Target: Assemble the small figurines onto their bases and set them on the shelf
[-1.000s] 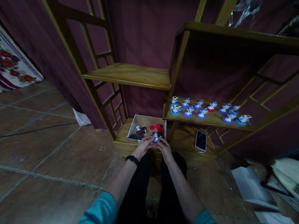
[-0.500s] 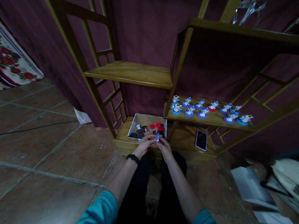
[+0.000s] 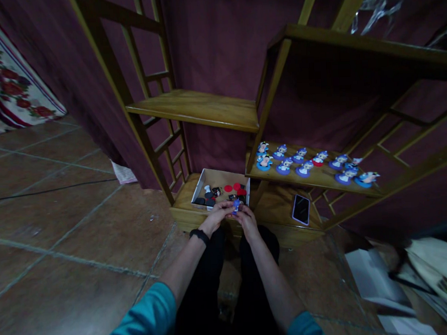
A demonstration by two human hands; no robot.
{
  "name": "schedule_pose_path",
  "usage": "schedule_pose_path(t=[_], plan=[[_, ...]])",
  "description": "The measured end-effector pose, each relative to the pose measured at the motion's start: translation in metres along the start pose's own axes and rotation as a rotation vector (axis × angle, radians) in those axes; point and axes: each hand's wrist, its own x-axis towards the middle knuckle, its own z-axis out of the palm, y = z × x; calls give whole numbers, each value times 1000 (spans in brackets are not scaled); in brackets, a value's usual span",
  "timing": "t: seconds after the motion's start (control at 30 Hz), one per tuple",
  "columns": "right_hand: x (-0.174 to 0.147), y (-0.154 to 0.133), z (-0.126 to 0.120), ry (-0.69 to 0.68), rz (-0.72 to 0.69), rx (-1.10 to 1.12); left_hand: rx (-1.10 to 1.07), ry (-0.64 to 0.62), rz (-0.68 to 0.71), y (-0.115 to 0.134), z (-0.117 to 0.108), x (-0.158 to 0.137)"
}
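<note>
A small purple-and-white figurine (image 3: pixel 236 206) is pinched between my two hands, just over the front edge of a shallow cardboard box (image 3: pixel 224 175). My left hand (image 3: pixel 219 214) grips it from the left, a black band on the wrist. My right hand (image 3: pixel 247 219) closes on it from the other side. Inside the box lie red discs (image 3: pixel 228 188), black discs (image 3: pixel 200 201) and several small dark figures (image 3: pixel 217 191). Fingers cover part of the held figurine and its base.
Several finished-looking figurines on round bases (image 3: pixel 305 168) stand in rows on the right shelf (image 3: pixel 325 184). A phone (image 3: pixel 301 209) lies on the lower board. A wooden shelf (image 3: pixel 194 109) juts out above the box. White packaging (image 3: pixel 377 274) rests on the floor at right.
Both hands stay in nearly the same place. The figurine has turned slightly between the fingers, showing more of its purple top.
</note>
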Motion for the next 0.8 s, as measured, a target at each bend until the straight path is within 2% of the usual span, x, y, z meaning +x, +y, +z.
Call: schedule_pose_path(t=[0.3, 0.8], plan=[[3, 2, 0, 57, -33, -40, 80, 105, 165, -3, 6, -1], [9, 13, -7, 92, -92, -60, 127, 128, 182, -1, 6, -4]])
